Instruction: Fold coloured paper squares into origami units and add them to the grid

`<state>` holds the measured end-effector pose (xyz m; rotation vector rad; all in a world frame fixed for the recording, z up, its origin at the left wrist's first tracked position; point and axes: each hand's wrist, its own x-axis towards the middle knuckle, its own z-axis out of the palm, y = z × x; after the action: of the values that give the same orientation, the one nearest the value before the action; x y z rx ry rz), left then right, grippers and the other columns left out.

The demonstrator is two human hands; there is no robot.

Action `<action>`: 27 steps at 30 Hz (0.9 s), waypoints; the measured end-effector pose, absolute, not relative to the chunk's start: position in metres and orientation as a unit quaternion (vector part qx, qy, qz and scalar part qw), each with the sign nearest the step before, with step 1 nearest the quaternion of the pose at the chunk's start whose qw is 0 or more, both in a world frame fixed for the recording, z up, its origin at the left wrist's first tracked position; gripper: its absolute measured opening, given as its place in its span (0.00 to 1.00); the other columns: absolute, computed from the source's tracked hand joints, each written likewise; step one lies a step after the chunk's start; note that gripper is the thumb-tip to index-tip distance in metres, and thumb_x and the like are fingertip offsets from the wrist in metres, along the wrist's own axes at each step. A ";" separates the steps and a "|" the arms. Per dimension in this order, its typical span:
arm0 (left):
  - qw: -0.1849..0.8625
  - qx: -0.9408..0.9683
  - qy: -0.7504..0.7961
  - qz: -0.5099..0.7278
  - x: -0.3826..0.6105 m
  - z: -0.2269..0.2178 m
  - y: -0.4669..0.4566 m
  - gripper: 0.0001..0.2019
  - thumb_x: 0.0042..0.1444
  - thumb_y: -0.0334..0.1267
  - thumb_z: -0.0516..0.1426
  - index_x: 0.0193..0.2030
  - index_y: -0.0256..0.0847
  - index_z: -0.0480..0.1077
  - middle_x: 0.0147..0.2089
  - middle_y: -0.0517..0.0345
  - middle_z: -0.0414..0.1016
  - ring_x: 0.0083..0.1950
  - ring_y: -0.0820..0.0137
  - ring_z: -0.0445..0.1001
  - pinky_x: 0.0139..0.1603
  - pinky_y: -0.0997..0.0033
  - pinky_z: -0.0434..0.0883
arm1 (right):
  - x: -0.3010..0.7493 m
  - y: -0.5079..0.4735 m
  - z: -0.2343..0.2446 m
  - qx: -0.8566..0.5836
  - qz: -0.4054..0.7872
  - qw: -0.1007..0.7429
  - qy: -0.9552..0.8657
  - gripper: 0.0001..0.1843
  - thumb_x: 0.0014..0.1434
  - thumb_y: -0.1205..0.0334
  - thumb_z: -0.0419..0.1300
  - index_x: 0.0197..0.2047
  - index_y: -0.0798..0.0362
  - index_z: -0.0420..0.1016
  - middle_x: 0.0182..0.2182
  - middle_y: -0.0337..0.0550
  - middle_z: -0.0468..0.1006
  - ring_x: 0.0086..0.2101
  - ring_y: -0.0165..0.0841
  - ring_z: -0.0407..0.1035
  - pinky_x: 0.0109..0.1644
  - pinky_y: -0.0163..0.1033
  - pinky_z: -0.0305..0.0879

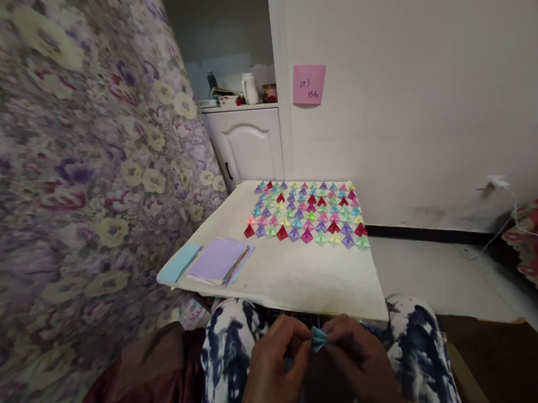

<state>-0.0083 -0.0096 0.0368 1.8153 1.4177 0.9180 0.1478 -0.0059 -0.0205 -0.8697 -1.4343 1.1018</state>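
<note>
Between my two hands, just in front of the table's near edge, is a small folded piece of blue paper (319, 339). My left hand (281, 361) pinches its left side between thumb and finger. On the right side, the fingers of my right hand (360, 359) are closed on the same paper. On the cream-topped table (283, 274), several rows of small folded paper pieces (308, 215) in red, purple, green, blue, pink and yellow lie at the far end. A stack of purple and other coloured paper sheets (218, 259) lies at the near left.
Left of the stack lie light blue sheets (180, 263). A floral curtain (93, 186) hangs along the left. Behind the table stand a white cabinet (247, 140) and a wall with a pink note (308, 84). A white plug and cord (498, 182) are at right.
</note>
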 end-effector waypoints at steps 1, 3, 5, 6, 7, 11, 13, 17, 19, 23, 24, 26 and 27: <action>0.317 0.694 0.540 0.354 -0.008 0.036 -0.010 0.05 0.54 0.31 0.52 0.30 0.40 0.68 0.29 0.60 0.68 0.29 0.73 0.67 0.28 0.78 0.61 | 0.148 -0.006 -0.021 -0.363 0.462 0.536 -0.606 0.04 0.57 0.69 0.56 0.33 0.50 0.68 0.33 0.40 0.71 0.35 0.30 0.68 0.39 0.33 0.65; 0.301 0.697 0.542 0.360 -0.008 0.035 -0.011 0.05 0.53 0.30 0.52 0.30 0.40 0.67 0.28 0.60 0.68 0.28 0.73 0.66 0.28 0.78 0.61 | 0.147 -0.005 -0.021 -0.362 0.457 0.535 -0.612 0.04 0.57 0.69 0.56 0.32 0.50 0.67 0.33 0.40 0.71 0.35 0.30 0.68 0.38 0.33 0.65; 0.291 0.702 0.540 0.362 -0.007 0.034 -0.011 0.05 0.53 0.29 0.51 0.29 0.40 0.67 0.28 0.60 0.68 0.29 0.73 0.67 0.28 0.77 0.61 | 0.147 -0.004 -0.021 -0.362 0.453 0.535 -0.614 0.04 0.57 0.69 0.55 0.32 0.50 0.67 0.33 0.41 0.71 0.34 0.31 0.68 0.38 0.33 0.65; 0.288 0.702 0.541 0.363 -0.007 0.035 -0.011 0.06 0.53 0.29 0.51 0.29 0.40 0.67 0.28 0.60 0.69 0.29 0.73 0.67 0.28 0.77 0.61 | 0.147 -0.004 -0.021 -0.361 0.452 0.535 -0.616 0.04 0.57 0.68 0.55 0.32 0.51 0.67 0.33 0.41 0.71 0.34 0.31 0.68 0.38 0.33 0.65; 0.285 0.701 0.543 0.364 -0.007 0.035 -0.011 0.06 0.52 0.28 0.51 0.29 0.40 0.67 0.28 0.60 0.69 0.29 0.73 0.67 0.29 0.77 0.62 | 0.147 -0.004 -0.021 -0.360 0.451 0.533 -0.618 0.04 0.57 0.68 0.55 0.32 0.51 0.66 0.33 0.41 0.71 0.34 0.31 0.68 0.38 0.34 0.66; 0.288 0.691 0.560 0.354 -0.006 0.037 -0.011 0.05 0.52 0.29 0.51 0.31 0.41 0.66 0.28 0.60 0.69 0.28 0.72 0.67 0.28 0.77 0.62 | 0.147 -0.005 -0.020 -0.363 0.446 0.526 -0.626 0.04 0.57 0.68 0.54 0.32 0.50 0.66 0.34 0.42 0.71 0.34 0.31 0.68 0.38 0.34 0.66; 0.294 0.688 0.567 0.345 -0.006 0.038 -0.011 0.05 0.52 0.29 0.51 0.32 0.41 0.66 0.28 0.60 0.70 0.28 0.72 0.68 0.28 0.76 0.62 | 0.147 -0.005 -0.020 -0.369 0.441 0.524 -0.628 0.03 0.57 0.68 0.54 0.33 0.50 0.67 0.34 0.42 0.71 0.35 0.31 0.68 0.38 0.34 0.66; 0.300 0.689 0.568 0.336 -0.006 0.037 -0.012 0.06 0.53 0.29 0.50 0.32 0.41 0.66 0.28 0.60 0.70 0.28 0.72 0.69 0.29 0.76 0.62 | 0.147 -0.005 -0.020 -0.377 0.437 0.514 -0.635 0.03 0.56 0.68 0.55 0.33 0.51 0.68 0.34 0.43 0.72 0.37 0.33 0.68 0.40 0.35 0.66; 0.294 0.692 0.564 0.340 -0.006 0.036 -0.013 0.06 0.52 0.28 0.50 0.31 0.41 0.67 0.28 0.60 0.69 0.29 0.72 0.68 0.29 0.76 0.62 | 0.148 -0.005 -0.022 -0.380 0.441 0.509 -0.633 0.03 0.56 0.68 0.56 0.34 0.51 0.68 0.35 0.43 0.71 0.38 0.33 0.68 0.41 0.35 0.66; 0.282 0.689 0.565 0.357 -0.005 0.034 -0.012 0.06 0.51 0.28 0.51 0.31 0.41 0.66 0.29 0.60 0.69 0.29 0.72 0.68 0.30 0.76 0.62 | 0.149 -0.005 -0.029 -0.381 0.435 0.511 -0.637 0.03 0.56 0.68 0.56 0.34 0.50 0.67 0.36 0.43 0.71 0.38 0.33 0.68 0.41 0.35 0.66; 0.280 0.686 0.567 0.359 -0.005 0.033 -0.012 0.06 0.51 0.28 0.51 0.31 0.41 0.66 0.28 0.60 0.69 0.29 0.71 0.68 0.30 0.76 0.62 | 0.149 -0.005 -0.030 -0.379 0.431 0.512 -0.639 0.03 0.56 0.68 0.56 0.34 0.50 0.67 0.36 0.43 0.71 0.38 0.33 0.68 0.41 0.35 0.66; 0.278 0.679 0.575 0.361 -0.005 0.033 -0.012 0.06 0.51 0.28 0.51 0.31 0.41 0.66 0.28 0.60 0.69 0.29 0.71 0.68 0.30 0.75 0.63 | 0.149 -0.005 -0.032 -0.376 0.421 0.511 -0.648 0.03 0.56 0.68 0.55 0.33 0.51 0.67 0.36 0.44 0.72 0.38 0.33 0.68 0.41 0.35 0.67; 0.279 0.676 0.579 0.360 -0.005 0.033 -0.012 0.05 0.51 0.28 0.51 0.31 0.41 0.66 0.28 0.59 0.69 0.29 0.71 0.69 0.30 0.75 0.63 | 0.149 -0.005 -0.032 -0.373 0.416 0.511 -0.653 0.03 0.56 0.69 0.55 0.33 0.51 0.67 0.36 0.44 0.72 0.38 0.33 0.68 0.40 0.35 0.67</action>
<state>-0.0047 -0.0119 0.0328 1.8140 1.5531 0.9668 0.1490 -0.0049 -0.0322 -0.8988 -1.5713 1.0011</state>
